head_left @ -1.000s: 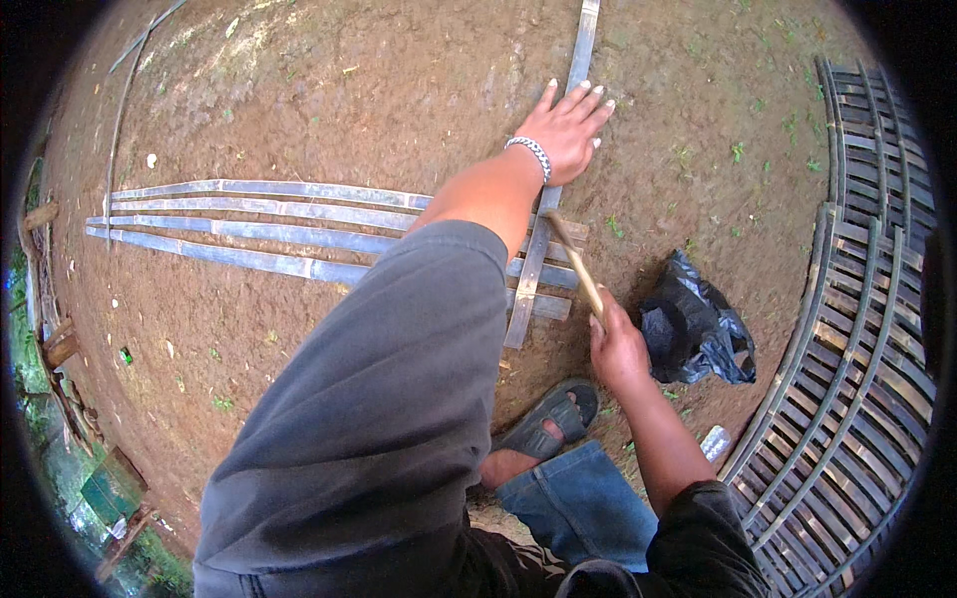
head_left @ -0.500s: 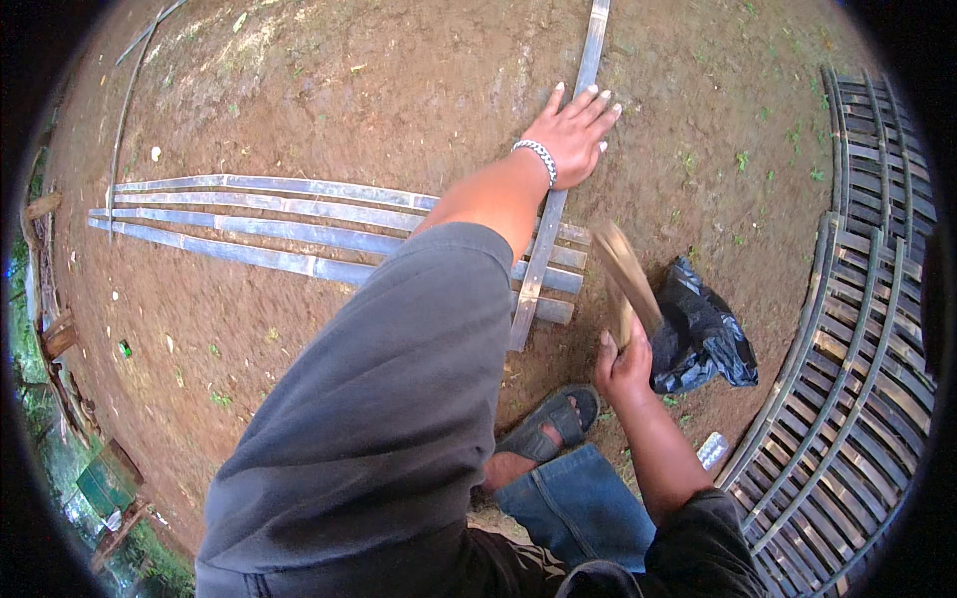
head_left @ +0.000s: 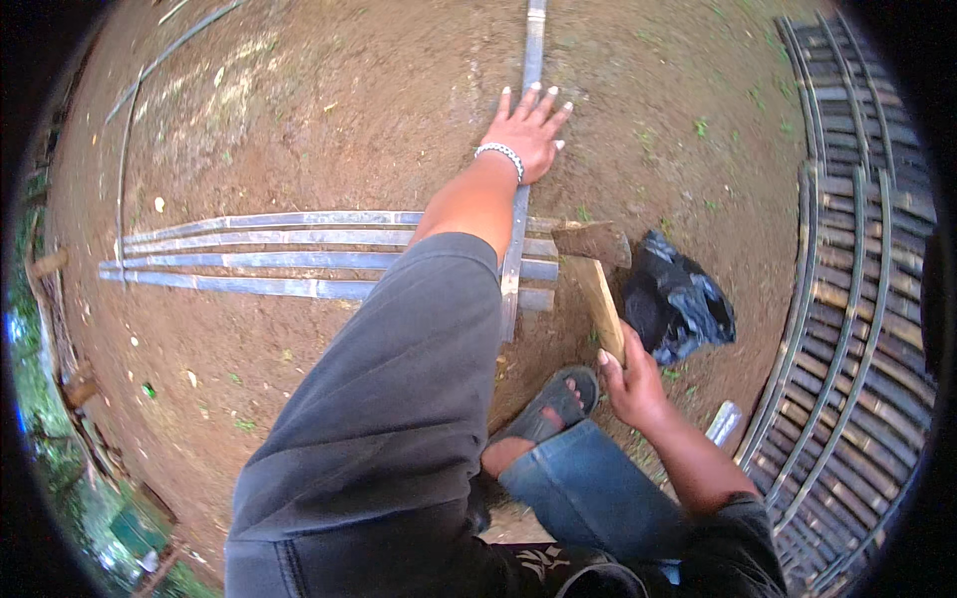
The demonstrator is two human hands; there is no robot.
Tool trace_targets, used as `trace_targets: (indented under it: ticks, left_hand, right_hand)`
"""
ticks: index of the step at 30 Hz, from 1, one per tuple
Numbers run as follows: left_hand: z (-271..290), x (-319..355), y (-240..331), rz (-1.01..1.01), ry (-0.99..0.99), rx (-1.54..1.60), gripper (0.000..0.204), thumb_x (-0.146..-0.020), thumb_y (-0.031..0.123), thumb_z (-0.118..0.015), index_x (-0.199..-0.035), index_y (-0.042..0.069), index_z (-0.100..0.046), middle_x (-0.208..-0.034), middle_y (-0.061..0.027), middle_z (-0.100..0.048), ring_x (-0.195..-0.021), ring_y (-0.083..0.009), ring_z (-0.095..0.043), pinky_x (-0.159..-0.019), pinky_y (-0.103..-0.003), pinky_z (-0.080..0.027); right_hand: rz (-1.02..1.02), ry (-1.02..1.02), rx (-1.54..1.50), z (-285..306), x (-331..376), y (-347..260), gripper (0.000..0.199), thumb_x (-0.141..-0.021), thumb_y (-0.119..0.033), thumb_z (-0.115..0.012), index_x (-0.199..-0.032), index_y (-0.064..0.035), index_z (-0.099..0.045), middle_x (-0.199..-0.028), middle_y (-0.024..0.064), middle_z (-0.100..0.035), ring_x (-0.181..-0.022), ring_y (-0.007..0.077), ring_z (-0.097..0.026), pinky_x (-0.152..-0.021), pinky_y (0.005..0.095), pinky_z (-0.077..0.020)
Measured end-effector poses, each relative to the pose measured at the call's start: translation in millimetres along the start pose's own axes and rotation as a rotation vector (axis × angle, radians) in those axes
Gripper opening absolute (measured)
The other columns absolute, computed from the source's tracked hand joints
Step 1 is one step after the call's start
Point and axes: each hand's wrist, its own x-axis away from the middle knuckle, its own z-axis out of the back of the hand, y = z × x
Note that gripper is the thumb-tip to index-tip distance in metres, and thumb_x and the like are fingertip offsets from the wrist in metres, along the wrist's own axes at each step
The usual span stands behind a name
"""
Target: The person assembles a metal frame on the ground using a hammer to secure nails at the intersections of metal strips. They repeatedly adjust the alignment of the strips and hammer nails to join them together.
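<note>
My left hand (head_left: pixel 528 135) lies flat with fingers spread on a long bamboo strip (head_left: pixel 535 45). That strip runs across several parallel bamboo slats (head_left: pixel 249 261) near their right ends. In my right hand (head_left: pixel 638 389) is the wooden handle of a hatchet (head_left: pixel 604 311). Its broad, rusty-looking blade (head_left: pixel 590 242) is at the right ends of the upper slats; whether it touches them I cannot tell. Just right of the blade, a crumpled black plastic bag (head_left: pixel 683 299) rests on the ground.
A large bamboo lattice panel (head_left: pixel 847 299) spans the right side. My sandalled foot (head_left: pixel 553 409) is below the slat ends, and a clear plastic item (head_left: pixel 724 423) lies by the panel. Under the slats' left ends runs a thin pole (head_left: pixel 127 179) on bare soil (head_left: pixel 329 149).
The hatchet, blurred and upright before, has swung over so its blade now sits at the slat ends. My left hand stays on the strip. The whole view has shifted slightly.
</note>
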Motion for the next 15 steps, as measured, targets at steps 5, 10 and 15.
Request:
trace_targets:
  ticks: [5, 10, 15]
  left_hand:
    - [41, 42, 0, 0.227, 0.068, 0.112, 0.069, -0.105, 0.042, -0.042, -0.164, 0.014, -0.022, -0.172, -0.0120, -0.015, -0.159, -0.0341, -0.010, -0.125, -0.063, -0.004]
    - [77, 237, 3, 0.910, -0.014, 0.349, 0.065, -0.102, 0.033, -0.048, -0.158, 0.003, -0.035, -0.168, -0.0185, -0.027, -0.157, -0.0308, -0.020, -0.128, -0.051, -0.012]
    - [161, 559, 39, 0.526, -1.366, 0.218, 0.066, -0.103, 0.045, -0.044, -0.147, -0.004, -0.049, -0.148, -0.0285, -0.052, -0.139, -0.0417, -0.049, -0.115, -0.049, -0.041]
  right_hand:
    - [-0.109, -0.128, 0.054, 56, 83, 0, 0.050, -0.101, -0.017, -0.059, -0.148, -0.0063, -0.044, -0.121, 0.0298, -0.066, -0.110, 0.0488, -0.066, -0.093, 0.0486, -0.0536]
    - [-0.248, -0.057, 0.258, 82, 201, 22, 0.052, -0.098, -0.018, -0.062, -0.146, -0.0094, -0.045, -0.116, 0.0285, -0.067, -0.105, 0.0486, -0.066, -0.089, 0.0535, -0.0540]
    - [-0.757, -0.134, 0.270, 81, 330, -22, 0.052, -0.096, -0.019, -0.064, -0.143, -0.0091, -0.045, -0.109, 0.0268, -0.069, -0.103, 0.0480, -0.066, -0.087, 0.0548, -0.0540]
